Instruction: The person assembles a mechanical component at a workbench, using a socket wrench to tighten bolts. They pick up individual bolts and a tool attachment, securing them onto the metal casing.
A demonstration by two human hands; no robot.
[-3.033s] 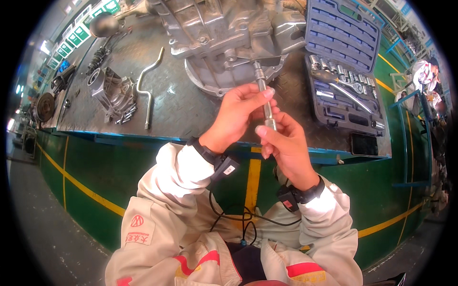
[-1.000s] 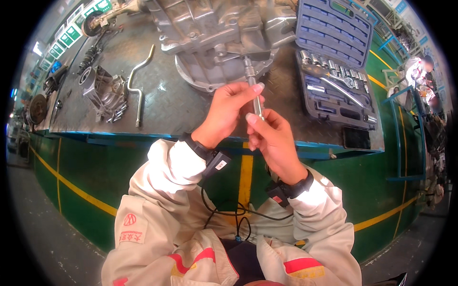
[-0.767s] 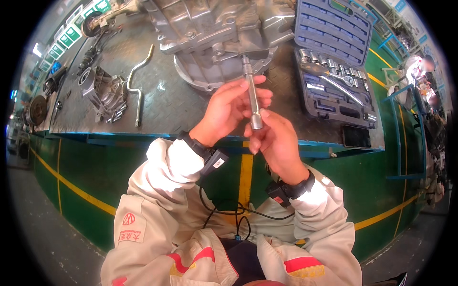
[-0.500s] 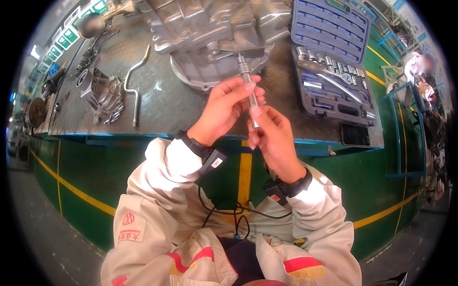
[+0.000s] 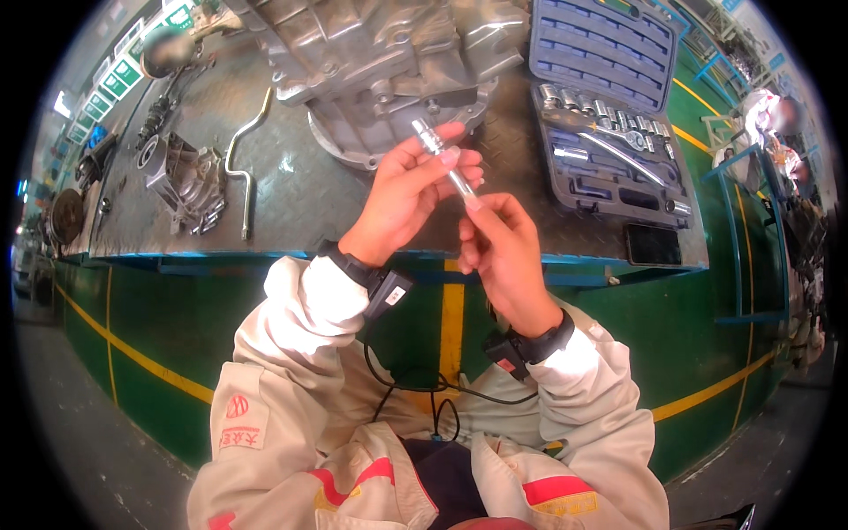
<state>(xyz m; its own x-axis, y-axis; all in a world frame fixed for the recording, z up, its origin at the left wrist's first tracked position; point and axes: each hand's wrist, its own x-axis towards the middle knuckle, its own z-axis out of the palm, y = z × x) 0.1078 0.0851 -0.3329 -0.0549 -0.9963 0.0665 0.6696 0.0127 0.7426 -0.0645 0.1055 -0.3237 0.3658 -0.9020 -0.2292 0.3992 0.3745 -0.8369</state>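
Bar point(image 5: 428, 138) is slanting near the gearbox point(image 5: 380, 55) over the desk point(image 5: 296, 208); partly curled left fingers point(image 5: 432, 170) are holding its middle, right fingers point(image 5: 487, 218) pinching its near end.

I'm facing a bench point(image 5: 305, 212), its dark metal top showing a raised tread pattern and its near edge running blue in front of me. A big grey casing point(image 5: 389, 62) is resting at the back middle, reaching past my upper view. To its right, an open toolbox point(image 5: 602, 55) is lying with its lid back, and a black slab point(image 5: 654, 245) is lying near the front edge. Left of the casing, a bent rod point(image 5: 235, 146) is lying; farther left, a small housing point(image 5: 181, 181) is sitting, with bolts point(image 5: 210, 218) lying just beside it.
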